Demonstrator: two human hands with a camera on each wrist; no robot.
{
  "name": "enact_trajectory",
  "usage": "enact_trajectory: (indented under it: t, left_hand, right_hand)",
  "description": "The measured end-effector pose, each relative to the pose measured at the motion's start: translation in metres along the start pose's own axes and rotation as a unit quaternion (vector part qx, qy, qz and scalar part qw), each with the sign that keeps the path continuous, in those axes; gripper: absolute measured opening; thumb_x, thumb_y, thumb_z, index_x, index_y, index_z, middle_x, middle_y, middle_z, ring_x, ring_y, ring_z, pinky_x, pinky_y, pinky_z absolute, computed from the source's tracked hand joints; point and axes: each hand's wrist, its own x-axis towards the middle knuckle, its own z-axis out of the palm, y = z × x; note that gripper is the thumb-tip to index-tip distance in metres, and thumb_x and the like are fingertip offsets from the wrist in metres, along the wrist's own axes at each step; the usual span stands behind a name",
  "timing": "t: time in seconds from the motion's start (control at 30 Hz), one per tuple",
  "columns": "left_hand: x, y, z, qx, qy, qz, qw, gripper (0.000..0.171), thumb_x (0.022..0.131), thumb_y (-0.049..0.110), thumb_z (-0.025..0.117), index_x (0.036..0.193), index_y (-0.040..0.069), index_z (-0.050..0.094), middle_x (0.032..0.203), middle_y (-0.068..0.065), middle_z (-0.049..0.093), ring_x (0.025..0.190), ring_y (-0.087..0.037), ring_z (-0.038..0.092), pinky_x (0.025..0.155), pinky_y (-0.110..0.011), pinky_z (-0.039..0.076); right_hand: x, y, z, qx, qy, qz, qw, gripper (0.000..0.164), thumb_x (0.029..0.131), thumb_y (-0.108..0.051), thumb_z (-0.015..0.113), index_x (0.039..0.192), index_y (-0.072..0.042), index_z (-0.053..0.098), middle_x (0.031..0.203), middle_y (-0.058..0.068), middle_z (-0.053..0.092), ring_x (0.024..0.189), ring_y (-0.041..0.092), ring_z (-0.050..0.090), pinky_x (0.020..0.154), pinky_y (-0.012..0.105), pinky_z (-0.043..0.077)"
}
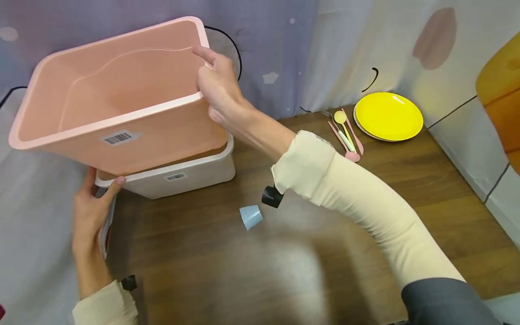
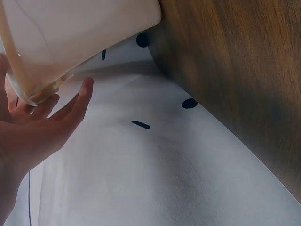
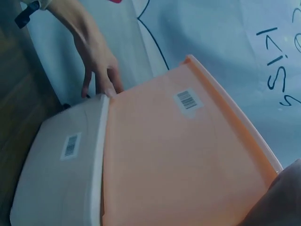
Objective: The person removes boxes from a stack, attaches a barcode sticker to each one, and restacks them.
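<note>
A pink plastic bin point(image 1: 170, 140) stands partly inside a lower white bin point(image 1: 203, 175), its tall walls rising above the white rim. My right hand point(image 1: 221, 83) grips the pink bin's right rim, thumb over the top edge. At the white bin's left front corner, my left hand point(image 1: 90, 207) holds the rim, thumb at the front edge. The left wrist view shows the left hand's fingers point(image 2: 77, 108) spread beside the bin's corner. In the right wrist view, barcode labels mark the pink bin point(image 3: 155, 155) and the white bin point(image 3: 47, 165).
A small light-blue cup point(image 1: 251, 216) lies on its side on the wooden table point(image 1: 195, 253). Farther right are a yellow plate point(image 1: 387, 116) and several pieces of cutlery point(image 1: 347, 135). Patterned cloth point(image 1: 260, 40) hangs behind, with a black cable point(image 1: 233, 43) beside the pink bin.
</note>
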Motion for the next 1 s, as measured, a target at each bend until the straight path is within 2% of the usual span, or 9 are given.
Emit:
enact_trajectory:
  t: [0.1,0.27,0.33,0.37,0.47,0.6,0.67,0.83,1.0]
  left_hand:
    - [-0.001,0.001,0.000,-0.008,0.013,0.006,0.9999,0.078,0.105,0.030,0.074,0.172,0.036,0.034,0.176,-0.012,0.037,0.150,-0.003,0.041,0.118,-0.013,0.032]
    - [-0.005,-0.001,0.001,-0.019,0.037,0.004,0.9991,0.068,0.103,0.025,0.077,0.166,0.028,0.050,0.164,-0.002,0.054,0.141,-0.001,0.049,0.106,-0.006,0.038]
    - [-0.006,-0.002,0.002,-0.021,0.044,0.003,0.9988,0.066,0.103,0.023,0.078,0.164,0.027,0.053,0.162,-0.001,0.056,0.140,-0.002,0.051,0.107,-0.008,0.039]
    - [-0.007,-0.002,0.002,-0.020,0.048,0.002,0.9986,0.065,0.102,0.023,0.078,0.163,0.027,0.054,0.160,-0.001,0.057,0.140,-0.003,0.052,0.108,-0.010,0.041]
    - [-0.009,-0.003,0.002,-0.015,0.054,-0.001,0.9984,0.065,0.103,0.022,0.078,0.163,0.024,0.055,0.164,-0.006,0.055,0.144,-0.006,0.052,0.118,-0.018,0.039]
    - [-0.010,-0.003,0.002,-0.010,0.054,-0.006,0.9985,0.065,0.103,0.024,0.077,0.163,0.019,0.054,0.166,-0.013,0.053,0.148,-0.010,0.050,0.124,-0.023,0.034]
    - [-0.010,-0.003,0.003,-0.010,0.051,-0.009,0.9986,0.065,0.103,0.025,0.077,0.163,0.017,0.054,0.167,-0.015,0.052,0.149,-0.011,0.050,0.126,-0.024,0.033]
    - [-0.011,-0.002,0.005,-0.011,0.047,-0.016,0.9987,0.068,0.102,0.027,0.077,0.163,0.012,0.052,0.168,-0.017,0.050,0.152,-0.016,0.049,0.129,-0.028,0.031]
    - [-0.012,0.000,0.006,-0.017,0.047,-0.014,0.9987,0.069,0.101,0.027,0.078,0.163,0.011,0.052,0.169,-0.017,0.049,0.154,-0.020,0.047,0.129,-0.029,0.031]
  right_hand:
    - [-0.002,0.007,0.006,-0.003,-0.007,0.001,1.000,0.082,0.088,0.024,0.038,0.161,-0.008,0.055,0.171,-0.006,0.046,0.142,-0.002,0.040,0.101,0.019,0.035]
    - [-0.006,0.027,0.009,-0.015,-0.018,-0.004,1.000,0.082,0.089,0.024,0.035,0.162,-0.006,0.053,0.176,-0.003,0.039,0.149,-0.001,0.034,0.093,0.017,0.035]
    - [-0.008,0.037,0.008,-0.018,-0.024,-0.006,1.000,0.081,0.090,0.024,0.034,0.163,-0.005,0.051,0.179,-0.001,0.035,0.154,-0.001,0.030,0.100,0.013,0.035]
    - [-0.009,0.043,0.008,-0.021,-0.029,-0.006,0.999,0.080,0.091,0.024,0.034,0.163,-0.004,0.050,0.180,0.000,0.033,0.158,-0.001,0.026,0.111,0.012,0.029]
    - [-0.010,0.059,0.003,-0.043,-0.043,-0.010,0.998,0.079,0.091,0.024,0.034,0.164,-0.003,0.049,0.181,0.003,0.030,0.166,0.005,0.016,0.126,0.015,0.017]
    - [-0.011,0.079,-0.009,-0.093,-0.059,-0.023,0.994,0.077,0.091,0.022,0.036,0.163,-0.002,0.049,0.177,0.007,0.038,0.167,0.011,0.020,0.130,0.022,0.017]
    - [-0.011,0.088,-0.016,-0.120,-0.061,-0.027,0.991,0.075,0.092,0.019,0.036,0.163,-0.003,0.049,0.175,0.009,0.041,0.169,0.014,0.014,0.134,0.027,0.012]
    - [-0.011,0.102,-0.032,-0.193,-0.072,-0.021,0.978,0.075,0.094,0.012,0.039,0.166,-0.008,0.044,0.183,0.007,0.024,0.170,0.018,-0.014,0.137,0.045,-0.004]
    - [-0.010,0.109,-0.042,-0.205,-0.081,-0.027,0.975,0.078,0.095,0.013,0.040,0.169,-0.010,0.038,0.185,0.009,0.016,0.171,0.020,-0.011,0.138,0.045,-0.004]
